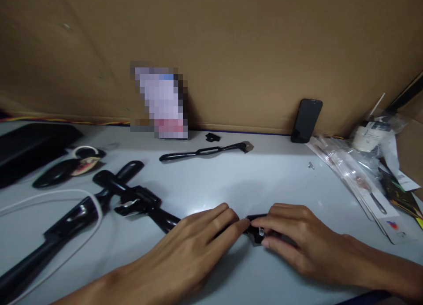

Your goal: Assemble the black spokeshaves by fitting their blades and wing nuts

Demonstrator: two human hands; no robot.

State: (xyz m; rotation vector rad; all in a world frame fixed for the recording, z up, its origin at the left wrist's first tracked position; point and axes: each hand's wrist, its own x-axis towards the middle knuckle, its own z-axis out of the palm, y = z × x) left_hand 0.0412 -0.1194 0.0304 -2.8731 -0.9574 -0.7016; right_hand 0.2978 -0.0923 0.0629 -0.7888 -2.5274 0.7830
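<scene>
Near the front of the grey table lies a black spokeshave [256, 235], mostly covered by my hands. My left hand [201, 243] is closed over its left part, with the index fingertip at its middle. My right hand [297, 239] has thumb and fingers closed on the spokeshave's middle, around a small silver screw [261, 231]. Behind them lies a bare black spokeshave body [208, 151] with an open slot, and beyond it a small black plate [213, 137]. Small silver screws [311, 165] rest on the table to the right.
Several black spokeshaves [132, 195] lie piled on the left, under a white cable [95, 203]. A dark phone [306, 120] leans on the cardboard wall [238, 53]. Clear packages [357, 181] and a white cup [367, 135] stand right. A pixelated object [165, 102] stands at the back.
</scene>
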